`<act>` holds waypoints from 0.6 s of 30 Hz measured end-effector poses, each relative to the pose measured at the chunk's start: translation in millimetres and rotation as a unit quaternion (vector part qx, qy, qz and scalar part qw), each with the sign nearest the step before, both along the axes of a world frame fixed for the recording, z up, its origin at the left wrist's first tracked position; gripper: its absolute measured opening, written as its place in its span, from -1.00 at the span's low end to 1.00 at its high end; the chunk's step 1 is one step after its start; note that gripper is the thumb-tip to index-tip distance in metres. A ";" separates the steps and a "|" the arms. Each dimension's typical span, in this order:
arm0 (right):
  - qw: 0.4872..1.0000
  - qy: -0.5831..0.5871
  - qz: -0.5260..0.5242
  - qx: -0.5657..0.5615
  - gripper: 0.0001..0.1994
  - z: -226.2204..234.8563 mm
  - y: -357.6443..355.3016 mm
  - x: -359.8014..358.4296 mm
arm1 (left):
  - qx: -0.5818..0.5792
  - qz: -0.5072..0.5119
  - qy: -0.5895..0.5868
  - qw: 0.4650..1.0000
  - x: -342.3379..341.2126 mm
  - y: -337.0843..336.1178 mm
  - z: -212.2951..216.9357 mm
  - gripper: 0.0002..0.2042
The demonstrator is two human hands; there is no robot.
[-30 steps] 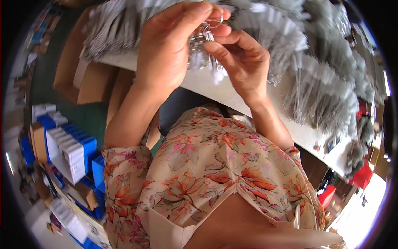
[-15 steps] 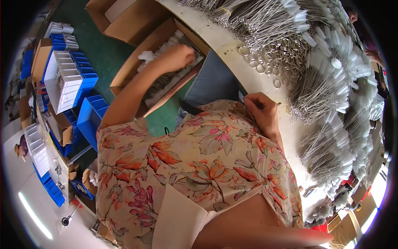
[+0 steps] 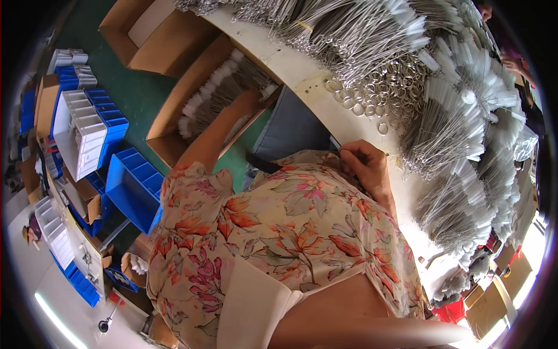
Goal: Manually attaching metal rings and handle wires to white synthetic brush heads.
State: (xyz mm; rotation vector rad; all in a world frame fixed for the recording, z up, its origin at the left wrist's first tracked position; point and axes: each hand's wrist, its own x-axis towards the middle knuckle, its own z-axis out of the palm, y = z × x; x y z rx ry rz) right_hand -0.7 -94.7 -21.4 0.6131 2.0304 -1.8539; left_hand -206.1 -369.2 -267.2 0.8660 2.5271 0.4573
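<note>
My left hand (image 3: 246, 103) reaches down into a cardboard box (image 3: 164, 119) beside the table. The box holds rows of thin wire brushes (image 3: 218, 87) with white bristle ends. The hand is at the box's right end, close to a white bristle tuft; its fingers are dark and partly hidden, so any hold is unclear. At the table's near edge, in front of my torso, my right hand (image 3: 367, 167) is closed with thumb and fingers pinched together. What it holds, if anything, does not show. Loose metal rings (image 3: 370, 109) lie on the table beyond it.
Large heaps of wire brushes (image 3: 459, 134) cover the right side of the white table (image 3: 308, 81). Another open carton (image 3: 157, 41) stands past the box. Blue and white divided bins (image 3: 136, 183) are stacked at the left. A person's arm (image 3: 517, 67) shows at the far right.
My left hand has gone from above the box down into its right end, uncovering more brushes. My right hand stays closed in nearly the same place. The view has shifted slightly.
</note>
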 end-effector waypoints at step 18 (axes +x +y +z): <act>0.972 0.224 -0.041 0.049 -0.90 72.2 86.1 54.9 | 0.226 -0.100 0.078 0.966 -217.8 271.8 376.7 -0.76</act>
